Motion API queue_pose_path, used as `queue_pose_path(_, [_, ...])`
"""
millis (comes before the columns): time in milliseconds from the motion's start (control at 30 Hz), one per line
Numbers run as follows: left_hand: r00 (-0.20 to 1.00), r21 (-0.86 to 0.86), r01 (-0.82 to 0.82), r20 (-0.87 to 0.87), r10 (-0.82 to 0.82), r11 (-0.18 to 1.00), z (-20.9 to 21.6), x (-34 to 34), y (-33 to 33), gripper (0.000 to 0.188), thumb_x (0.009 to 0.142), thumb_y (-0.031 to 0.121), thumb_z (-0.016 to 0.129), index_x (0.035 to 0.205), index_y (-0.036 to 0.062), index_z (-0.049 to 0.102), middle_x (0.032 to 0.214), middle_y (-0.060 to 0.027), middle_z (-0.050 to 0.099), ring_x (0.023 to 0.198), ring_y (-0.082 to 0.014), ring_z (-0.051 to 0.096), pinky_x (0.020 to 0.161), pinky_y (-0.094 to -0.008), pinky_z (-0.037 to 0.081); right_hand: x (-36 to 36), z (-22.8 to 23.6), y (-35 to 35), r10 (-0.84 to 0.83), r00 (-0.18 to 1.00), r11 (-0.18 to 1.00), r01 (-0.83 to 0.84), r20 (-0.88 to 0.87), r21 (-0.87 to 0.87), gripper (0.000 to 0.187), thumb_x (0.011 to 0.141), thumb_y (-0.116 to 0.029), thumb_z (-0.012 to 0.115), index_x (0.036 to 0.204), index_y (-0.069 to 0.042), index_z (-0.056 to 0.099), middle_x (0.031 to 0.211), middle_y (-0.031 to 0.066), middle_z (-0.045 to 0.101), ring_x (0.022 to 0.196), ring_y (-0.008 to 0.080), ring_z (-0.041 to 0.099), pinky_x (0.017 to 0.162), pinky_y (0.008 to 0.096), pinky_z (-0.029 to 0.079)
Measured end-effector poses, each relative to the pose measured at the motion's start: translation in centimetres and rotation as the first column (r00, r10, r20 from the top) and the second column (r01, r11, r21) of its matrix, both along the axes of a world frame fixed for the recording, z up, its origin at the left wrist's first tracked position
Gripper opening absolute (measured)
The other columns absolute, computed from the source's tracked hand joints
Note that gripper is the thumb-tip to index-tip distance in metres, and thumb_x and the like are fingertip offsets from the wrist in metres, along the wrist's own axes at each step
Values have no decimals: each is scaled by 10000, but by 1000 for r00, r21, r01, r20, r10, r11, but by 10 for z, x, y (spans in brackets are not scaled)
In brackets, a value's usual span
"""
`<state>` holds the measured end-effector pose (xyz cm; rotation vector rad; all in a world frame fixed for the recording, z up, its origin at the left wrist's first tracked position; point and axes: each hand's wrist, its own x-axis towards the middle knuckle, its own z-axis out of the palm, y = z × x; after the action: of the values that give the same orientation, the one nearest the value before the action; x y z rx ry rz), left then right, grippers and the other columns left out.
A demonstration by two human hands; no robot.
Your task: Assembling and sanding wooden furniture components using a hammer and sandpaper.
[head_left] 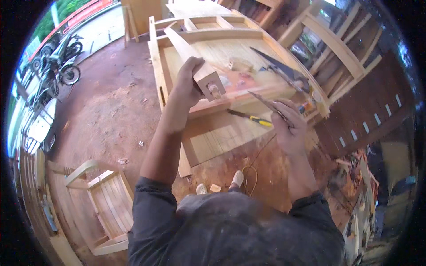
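Note:
My left hand (186,84) is wrapped round a long pale wooden beam (179,43), near its close end. That squared end is tilted up toward me and shows a rough stub of wood in its middle. In my right hand (290,122), a thin, flat, pointed piece (262,99) sticks out toward the beam's end without touching it. Blur hides whether it is wood or a tool. Between my hands and lower down lies a slim tool with a yellow and black handle (261,121). Behind, a handsaw (284,66) rests on a large wooden frame panel (208,42).
Small wood offcuts (239,65) lie on the panel beside the saw. Wooden frames (333,46) lean at the right, near a dark slotted board (368,111). A slatted chair (111,199) stands at lower left. Motorcycles (55,73) are parked at far left. A yellow cord (255,177) trails near my feet.

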<state>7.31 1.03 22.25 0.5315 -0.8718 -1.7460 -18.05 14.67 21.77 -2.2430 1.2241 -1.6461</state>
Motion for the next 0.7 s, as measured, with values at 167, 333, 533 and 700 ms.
queue_pose_path(167, [995,28,-101,7,101,994,24,17,-9,425,832,421,540,1072,70,540,850,-75,575,737,-201,595,610,-377,522,52,30,-64,201,977,936,-211,-63,-281,256,813,56,571,1052,45,662,1086,170,646,992,272,626,858,314,484])
queue_pose_path(333, [993,116,-117,45,112,986,31,19,-20,350,844,379,528,1002,68,549,834,-90,582,724,-210,594,641,-391,507,82,11,-86,269,941,951,-225,205,-213,270,814,51,565,1071,52,649,1109,181,643,997,279,620,901,348,462])
queue_pose_path(533, [997,71,-14,-69,19,997,34,19,-20,370,844,317,544,1108,65,483,951,-99,585,809,-212,613,704,-445,532,84,-6,-88,305,882,952,-273,358,-139,293,836,3,546,1112,71,620,1104,175,648,992,256,615,891,352,458])
queue_pose_path(700, [996,104,-66,-48,71,992,40,10,-13,298,867,300,521,1022,47,496,828,-107,579,655,-217,595,622,-396,529,81,-12,-89,412,900,911,-407,140,-65,425,876,35,461,1295,83,513,1276,140,579,1162,193,536,1001,322,382])
